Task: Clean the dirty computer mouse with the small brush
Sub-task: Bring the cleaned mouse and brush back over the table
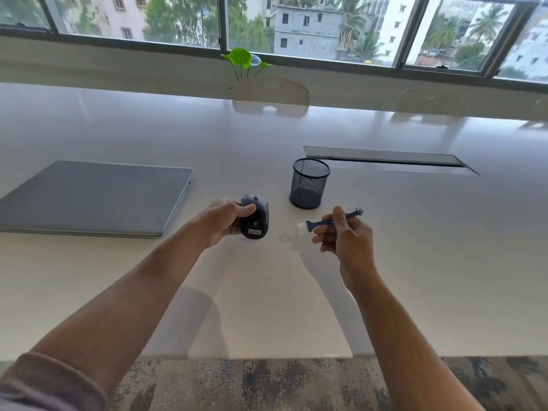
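A black, label-marked mouse (255,218) is gripped in the left hand (221,222), a blue white-bristled brush (326,222) pinched in the right hand (347,238), beside a mesh cup (310,183), contents not discernible.

- Your left hand (221,222) grips a black mouse (255,218).
- Your right hand (347,237) holds a navy, white-bristled brush (321,223).
- Beyond it: black mesh cup (310,183).
- Left: grey laptop (95,197).

A glossy white desk (124,292) fills the view, daylight pouring in from the wide sliding windows (311,25) along the far wall, with trees and pale buildings outside. Perforated chair backs (270,91) peek above the far edge, green plant leaves (241,57) behind them. Near us, mottled grey-brown carpet (267,384) shows.
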Tool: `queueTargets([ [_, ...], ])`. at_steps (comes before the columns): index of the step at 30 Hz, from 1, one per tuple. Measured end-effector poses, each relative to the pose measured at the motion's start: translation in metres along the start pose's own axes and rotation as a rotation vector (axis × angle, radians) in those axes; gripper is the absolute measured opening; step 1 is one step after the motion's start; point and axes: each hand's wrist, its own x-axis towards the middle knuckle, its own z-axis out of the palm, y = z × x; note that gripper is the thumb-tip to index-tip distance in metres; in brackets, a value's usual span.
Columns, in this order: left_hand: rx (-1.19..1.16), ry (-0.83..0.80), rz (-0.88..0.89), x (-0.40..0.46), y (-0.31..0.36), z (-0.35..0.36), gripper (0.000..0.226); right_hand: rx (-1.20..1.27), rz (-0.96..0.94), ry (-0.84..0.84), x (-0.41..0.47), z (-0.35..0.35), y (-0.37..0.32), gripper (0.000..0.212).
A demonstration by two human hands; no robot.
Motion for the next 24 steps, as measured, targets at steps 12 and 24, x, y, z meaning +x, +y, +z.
queueTargets([
  [12, 0.345, 0.113, 0.049, 0.028, -0.002, 0.0, 0.024, -0.022, -0.084, 0.061, 0.053, 0.002, -0.016, 0.035],
  [24, 0.641, 0.409, 0.202, 0.02, -0.011, -0.014, 0.043, -0.202, -0.181, 0.102, 0.134, 0.015, -0.044, 0.036],
])
